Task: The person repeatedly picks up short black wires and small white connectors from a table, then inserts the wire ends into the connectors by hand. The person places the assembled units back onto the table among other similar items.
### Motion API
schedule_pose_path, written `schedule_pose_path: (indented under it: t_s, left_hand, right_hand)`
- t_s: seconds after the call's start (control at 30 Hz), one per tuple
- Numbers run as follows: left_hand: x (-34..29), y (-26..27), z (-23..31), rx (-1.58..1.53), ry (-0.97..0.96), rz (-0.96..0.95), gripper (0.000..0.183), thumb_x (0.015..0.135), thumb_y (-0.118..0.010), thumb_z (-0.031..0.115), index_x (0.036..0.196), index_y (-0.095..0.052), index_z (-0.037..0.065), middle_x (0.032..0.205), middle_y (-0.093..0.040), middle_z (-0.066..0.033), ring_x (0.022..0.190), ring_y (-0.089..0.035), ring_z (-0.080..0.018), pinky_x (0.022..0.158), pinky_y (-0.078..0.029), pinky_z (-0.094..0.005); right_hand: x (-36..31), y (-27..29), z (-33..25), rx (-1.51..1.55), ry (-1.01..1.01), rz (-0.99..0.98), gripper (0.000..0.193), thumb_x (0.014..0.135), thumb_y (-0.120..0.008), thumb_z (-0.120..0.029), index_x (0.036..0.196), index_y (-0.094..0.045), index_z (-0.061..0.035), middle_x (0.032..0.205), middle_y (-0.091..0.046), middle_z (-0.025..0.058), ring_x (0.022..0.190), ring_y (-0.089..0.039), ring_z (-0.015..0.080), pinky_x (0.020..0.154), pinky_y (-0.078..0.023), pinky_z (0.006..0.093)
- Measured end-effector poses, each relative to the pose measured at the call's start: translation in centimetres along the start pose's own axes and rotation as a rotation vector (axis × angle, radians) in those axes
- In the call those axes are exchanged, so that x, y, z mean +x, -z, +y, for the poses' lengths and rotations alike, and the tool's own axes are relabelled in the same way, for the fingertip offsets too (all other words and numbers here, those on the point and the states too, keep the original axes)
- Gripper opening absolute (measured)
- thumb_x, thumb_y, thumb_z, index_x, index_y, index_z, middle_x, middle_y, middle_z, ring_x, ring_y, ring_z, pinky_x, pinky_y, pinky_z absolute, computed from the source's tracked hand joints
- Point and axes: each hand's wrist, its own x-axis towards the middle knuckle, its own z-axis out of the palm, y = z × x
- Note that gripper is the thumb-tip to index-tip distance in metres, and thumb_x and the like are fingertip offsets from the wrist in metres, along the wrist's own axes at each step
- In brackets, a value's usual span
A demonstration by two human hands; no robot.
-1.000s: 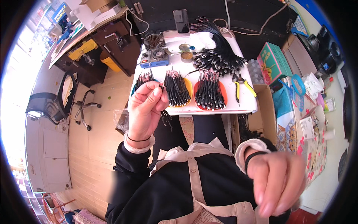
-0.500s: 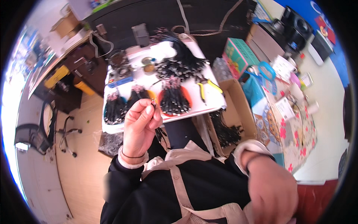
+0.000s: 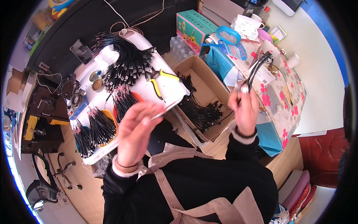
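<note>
My right hand [image 3: 246,114] is raised over the right side, fingers closed around a few thin black cables [image 3: 257,69]. A shiny silver piece shows at the fingertips, and the cables stick up past the hand. My left hand [image 3: 136,128] hovers at the front edge of the white tray table [image 3: 173,89], its fingers smeared by motion. Whether it pinches something small cannot be made out. Bunches of short black cables [image 3: 99,128] with pinkish ends stand in coloured holders beside it. Yellow-handled pliers [image 3: 158,84] lie on the tray behind this hand.
A large heap of black cables [image 3: 128,59] covers the tray's back. Right of the tray, an open cardboard box [image 3: 209,76] holds more black cables [image 3: 201,112]. Farther right is a flowered tablecloth [image 3: 287,112] with a blue dish [image 3: 227,34]. A green carton [image 3: 194,28] stands behind.
My view has turned to the right. The right hand has come up from the lower right and now holds black cables. My left hand, earlier pinching a small piece, is now blurred.
</note>
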Motion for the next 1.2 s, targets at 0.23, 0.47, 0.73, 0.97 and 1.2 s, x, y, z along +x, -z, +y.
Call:
schedule_pose_path:
  t_s: [0.23, 0.47, 0.73, 0.97, 1.2]
  left_hand:
    - [-8.4, 10.7, -2.3, 0.155, 0.014, 0.546, 0.011, 0.094, -0.055, 0.002, 0.102, -0.060, -0.002, 0.090, -0.060, -0.0062, 0.079, -0.054, -0.0135, 0.071, -0.044, -0.0252]
    - [-11.6, 13.0, -1.8, 0.087, 0.176, 0.737, 0.011, 0.094, -0.055, 0.003, 0.103, -0.061, -0.002, 0.091, -0.061, -0.0072, 0.077, -0.056, -0.0135, 0.070, -0.046, -0.0245]
    - [-13.6, 16.1, 4.2, 0.949, 0.014, 0.951, 0.012, 0.095, -0.058, 0.008, 0.099, -0.065, -0.002, 0.080, -0.061, 0.0006, 0.069, -0.050, -0.0048, 0.062, -0.039, -0.0180]
    - [-10.5, 24.8, 8.2, 1.842, -0.110, 1.065, 0.011, 0.084, -0.065, 0.009, 0.087, -0.061, 0.000, 0.079, -0.062, -0.0169, 0.075, -0.061, -0.0355, 0.069, -0.048, -0.0421]
    - [-9.3, 28.5, 6.2, 1.882, -0.104, 1.096, 0.015, 0.079, -0.070, 0.011, 0.079, -0.060, 0.000, 0.075, -0.061, -0.0177, 0.076, -0.060, -0.0366, 0.068, -0.047, -0.0440]
  right_hand:
    - [8.0, 1.3, 26.3, -0.171, -0.683, -0.007, 0.030, 0.099, -0.048, -0.030, 0.080, -0.054, -0.0077, 0.063, -0.051, 0.0029, 0.051, -0.044, 0.0108, 0.046, -0.034, 0.0258]
    - [9.2, -3.4, 43.2, -1.413, -0.327, -0.323, 0.038, 0.092, -0.051, -0.032, 0.084, -0.070, -0.0010, 0.096, -0.067, 0.0216, 0.091, -0.067, 0.0369, 0.079, -0.053, 0.0520]
    - [7.3, 1.8, 45.1, -1.149, -0.140, -0.350, 0.027, 0.093, -0.051, -0.024, 0.095, -0.065, -0.0015, 0.090, -0.068, 0.0185, 0.083, -0.067, 0.0327, 0.069, -0.052, 0.0453]
    - [7.7, 1.4, 25.0, -0.505, -0.266, 0.000, 0.025, 0.100, -0.048, -0.021, 0.101, -0.062, 0.0003, 0.082, -0.066, 0.0079, 0.072, -0.061, 0.0139, 0.066, -0.048, 0.0288]
    - [2.4, -12.3, 6.6, -0.307, 0.061, -0.359, 0.015, 0.100, -0.048, -0.007, 0.105, -0.058, 0.0014, 0.093, -0.063, 0.0058, 0.085, -0.061, 0.0106, 0.076, -0.048, 0.0235]
